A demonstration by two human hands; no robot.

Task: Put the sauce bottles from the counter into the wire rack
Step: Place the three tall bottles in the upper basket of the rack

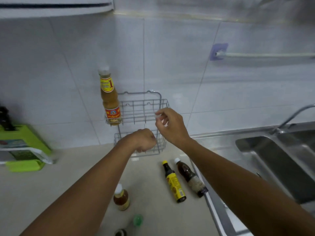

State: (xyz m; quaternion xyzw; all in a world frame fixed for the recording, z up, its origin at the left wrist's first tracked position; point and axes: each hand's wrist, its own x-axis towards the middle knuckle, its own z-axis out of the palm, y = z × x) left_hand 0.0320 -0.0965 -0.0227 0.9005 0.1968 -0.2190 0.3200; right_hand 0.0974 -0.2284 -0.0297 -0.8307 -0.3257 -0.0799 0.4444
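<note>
Counter point(51, 184): bottles point(173, 183) lie below both hands' fingers point(159, 116).

One sauce bottle point(110, 97) stands in the wire rack point(144, 109); three more rest on the counter point(51, 184).

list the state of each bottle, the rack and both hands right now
tall orange sauce bottle: upright in wire rack top tier
yellow-label dark bottle: on counter
brown white-cap bottle: on counter
small amber bottle: on counter
left hand: fisted, empty
right hand: open, empty
</note>
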